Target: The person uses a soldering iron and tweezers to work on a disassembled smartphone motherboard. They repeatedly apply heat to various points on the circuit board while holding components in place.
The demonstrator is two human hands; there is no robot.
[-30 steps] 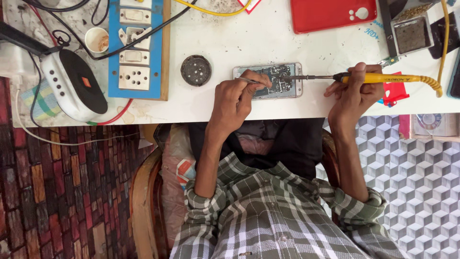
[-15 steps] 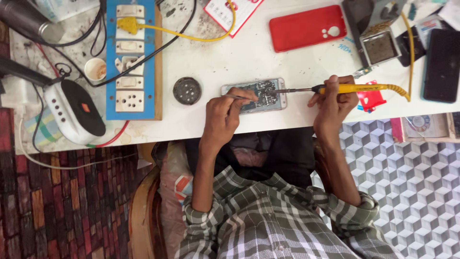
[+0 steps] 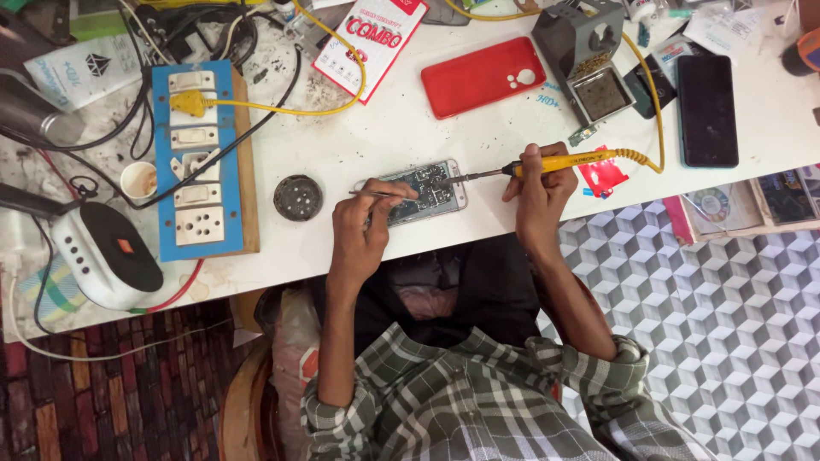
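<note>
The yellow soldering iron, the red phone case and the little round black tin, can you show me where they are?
yellow soldering iron (image 3: 564, 160), head view, on its handle.
red phone case (image 3: 481, 77), head view, middle of its back.
round black tin (image 3: 297, 197), head view, its top.

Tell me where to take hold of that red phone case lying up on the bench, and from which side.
Grip the red phone case across its two long edges, near the middle, coming straight down from above. It lies flat on the white bench, slightly tilted, with bare surface along both long sides. The grey soldering stand crowds its right end, so avoid that end.
</note>
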